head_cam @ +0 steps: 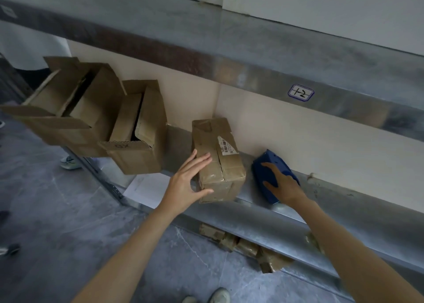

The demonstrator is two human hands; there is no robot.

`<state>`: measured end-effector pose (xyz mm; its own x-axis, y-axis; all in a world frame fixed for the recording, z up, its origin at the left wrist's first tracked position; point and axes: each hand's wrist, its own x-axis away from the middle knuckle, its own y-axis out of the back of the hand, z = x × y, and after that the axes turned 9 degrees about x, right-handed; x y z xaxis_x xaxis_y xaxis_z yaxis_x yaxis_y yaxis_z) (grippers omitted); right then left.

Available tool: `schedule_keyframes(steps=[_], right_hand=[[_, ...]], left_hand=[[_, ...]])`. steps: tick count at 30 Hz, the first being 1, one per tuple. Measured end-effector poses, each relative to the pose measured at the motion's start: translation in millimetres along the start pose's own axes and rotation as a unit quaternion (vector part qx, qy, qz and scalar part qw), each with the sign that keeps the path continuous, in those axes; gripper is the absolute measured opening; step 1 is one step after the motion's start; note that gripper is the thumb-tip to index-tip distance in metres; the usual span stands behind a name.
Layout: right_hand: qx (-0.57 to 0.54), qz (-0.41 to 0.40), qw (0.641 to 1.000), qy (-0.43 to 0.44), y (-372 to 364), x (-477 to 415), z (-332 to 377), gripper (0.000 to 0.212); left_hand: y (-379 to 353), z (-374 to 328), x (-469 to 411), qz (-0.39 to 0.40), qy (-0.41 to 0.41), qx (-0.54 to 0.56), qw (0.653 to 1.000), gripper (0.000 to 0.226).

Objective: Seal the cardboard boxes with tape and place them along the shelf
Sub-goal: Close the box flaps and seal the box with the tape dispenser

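A small taped cardboard box [220,160] with a barcode label lies on the metal shelf [321,201]. My left hand [187,183] rests against its left side, fingers spread over the top edge and thumb on the front. My right hand [283,185] is laid over a blue tape dispenser [273,165] that sits on the shelf just right of the box. Two larger cardboard boxes stand further left on the shelf with their flaps open: a middle one [140,128] and a far-left one [66,105].
An upper metal shelf [252,57] with a "1-2" label [301,92] overhangs the work area. Crumpled tape scraps and small boxes [247,247] lie on the floor under the shelf. A sheet of paper [146,188] lies on the floor. Shoes [218,297] show below.
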<state>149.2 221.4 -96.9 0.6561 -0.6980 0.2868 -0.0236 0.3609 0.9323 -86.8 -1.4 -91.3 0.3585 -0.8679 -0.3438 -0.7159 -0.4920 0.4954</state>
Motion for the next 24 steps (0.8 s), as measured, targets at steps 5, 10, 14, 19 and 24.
schedule_keyframes(steps=[5,10,14,19,24], right_hand=[[0.087,0.011,0.996,-0.005,8.3,-1.1,0.3,0.061],[0.078,-0.044,0.995,-0.035,4.9,13.0,6.5,0.073],[0.060,-0.087,0.993,-0.053,16.9,28.8,5.4,0.081],[0.020,-0.165,0.981,0.104,33.1,43.3,20.0,0.081],[-0.062,-0.195,0.947,0.246,41.4,39.5,61.4,0.081]], left_hand=[[-0.9,-1.0,1.1,0.002,0.001,-0.003,1.000,0.086],[-2.2,-3.6,0.5,-0.006,-0.007,-0.025,1.000,0.085],[-3.3,-6.5,2.0,-0.011,-0.016,-0.039,0.999,0.081],[-2.4,-6.9,5.7,-0.016,-0.015,-0.033,0.999,0.080],[-3.1,-8.2,7.7,-0.052,-0.023,-0.033,0.998,0.075]])
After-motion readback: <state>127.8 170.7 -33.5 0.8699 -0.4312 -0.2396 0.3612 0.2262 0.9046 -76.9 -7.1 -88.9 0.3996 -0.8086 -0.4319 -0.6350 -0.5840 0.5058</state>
